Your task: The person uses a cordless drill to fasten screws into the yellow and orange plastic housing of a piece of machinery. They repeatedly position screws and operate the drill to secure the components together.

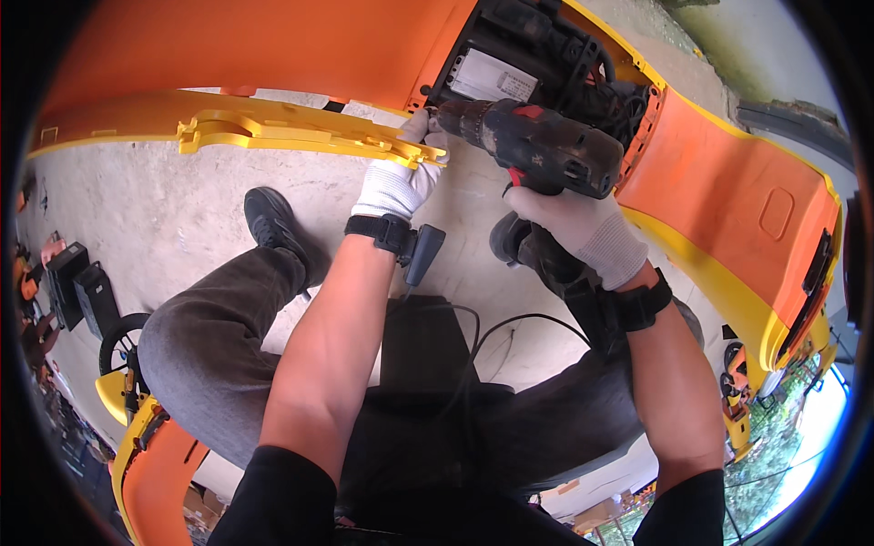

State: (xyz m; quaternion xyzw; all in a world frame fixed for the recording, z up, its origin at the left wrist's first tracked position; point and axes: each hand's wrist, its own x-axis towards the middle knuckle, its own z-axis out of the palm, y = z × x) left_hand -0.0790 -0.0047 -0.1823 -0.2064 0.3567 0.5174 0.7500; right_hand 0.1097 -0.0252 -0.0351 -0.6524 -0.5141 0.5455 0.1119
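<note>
My right hand [569, 223], in a white knit glove, grips a black cordless drill [546, 146] with a red trigger. The drill lies nearly level, its chuck pointing left at the edge of an orange and yellow plastic body. My left hand [401, 173], also gloved in white, is closed around the right end of a long yellow trim panel [282, 132]. Its fingertips reach up beside the drill's tip. Whether they also pinch a screw there is hidden. Right of the chuck, an open bay holds a silver control box [492, 76] and dark wiring.
An orange panel [264, 45] spans the upper left; another orange section [728, 209] with yellow edging curves down the right. My legs straddle a dark seat or box [423, 346] on the concrete floor. Black cables loop between my knees. Black boxes [82, 282] stand at far left.
</note>
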